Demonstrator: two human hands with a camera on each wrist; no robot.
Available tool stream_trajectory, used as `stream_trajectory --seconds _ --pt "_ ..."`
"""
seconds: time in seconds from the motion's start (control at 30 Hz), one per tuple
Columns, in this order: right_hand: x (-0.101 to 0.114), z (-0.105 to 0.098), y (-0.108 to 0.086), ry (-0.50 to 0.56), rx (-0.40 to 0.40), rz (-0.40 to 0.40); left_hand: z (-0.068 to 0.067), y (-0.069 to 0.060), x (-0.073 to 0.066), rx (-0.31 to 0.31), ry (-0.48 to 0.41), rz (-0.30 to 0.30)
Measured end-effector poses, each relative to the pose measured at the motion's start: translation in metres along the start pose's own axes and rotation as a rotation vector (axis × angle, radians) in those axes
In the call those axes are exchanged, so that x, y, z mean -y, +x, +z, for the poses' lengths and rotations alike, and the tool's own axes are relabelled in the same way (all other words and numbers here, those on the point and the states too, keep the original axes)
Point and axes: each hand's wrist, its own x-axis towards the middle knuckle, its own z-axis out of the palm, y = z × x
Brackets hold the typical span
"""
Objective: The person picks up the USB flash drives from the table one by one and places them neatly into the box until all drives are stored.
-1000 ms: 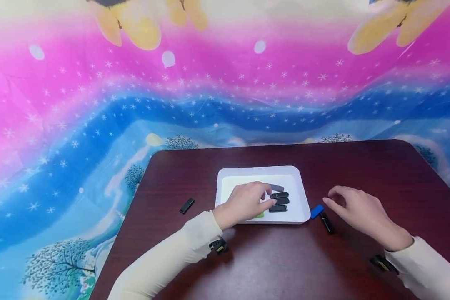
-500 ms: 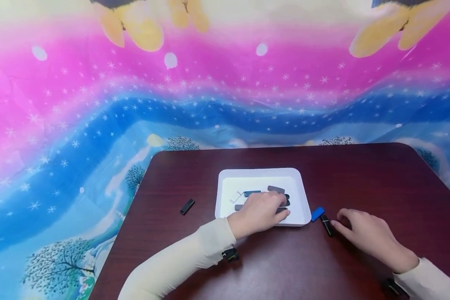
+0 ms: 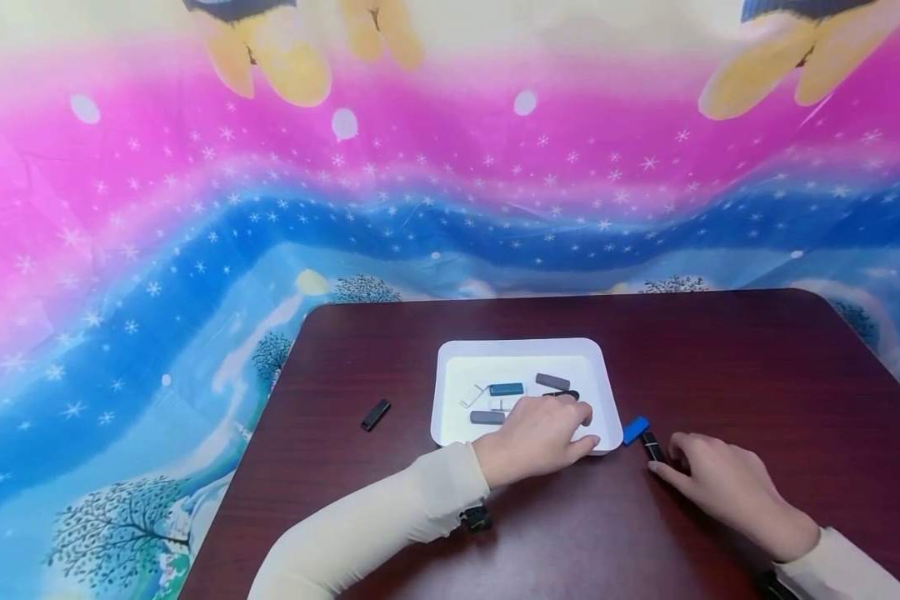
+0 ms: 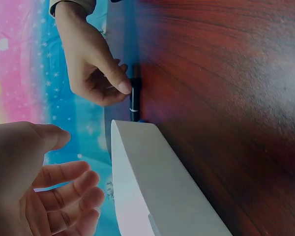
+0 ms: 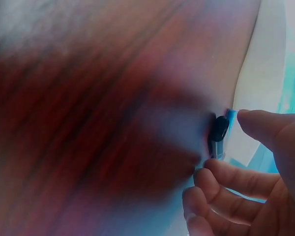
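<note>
My left hand (image 3: 543, 437) hovers over the front right part of a white tray (image 3: 441, 408), its fingers loosely bent with nothing between them. My right hand (image 3: 731, 483) is at a black USB stick (image 3: 651, 446) with a silver band, on the table right of the tray. Its thumb and forefinger lie on either side of the stick, with a gap showing between them in the right wrist view. Touching the stick's far end is a blue USB stick (image 3: 635, 431), close to the tray's corner.
Inside the tray lie a teal stick (image 3: 506, 389), grey sticks (image 3: 552, 381) and a white piece (image 3: 472, 396); the left hand hides others. Another black stick (image 3: 376, 414) rests on the dark wooden table (image 3: 555, 533) at left. A patterned cloth hangs behind.
My left hand has shifted right and toward the front of the tray, uncovering the teal and grey sticks. The right hand has come down to the banded black stick on the table.
</note>
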Motion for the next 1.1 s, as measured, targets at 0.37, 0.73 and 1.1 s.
stream_trajectory --seconds 0.37,0.73,1.1 --pt "0.0035 0.0056 0.0064 0.013 -0.023 0.002 0.005 0.0008 -0.0027 0.018 -0.021 0.003" --pt "0.0036 0.0031 0.0071 0.014 0.023 0.025 0.0028 0.0 -0.0024 0.021 -0.019 -0.002" --pt "0.0036 -0.0005 0.0049 0.041 0.036 0.035 0.0032 0.001 -0.0046 0.021 -0.038 0.006"
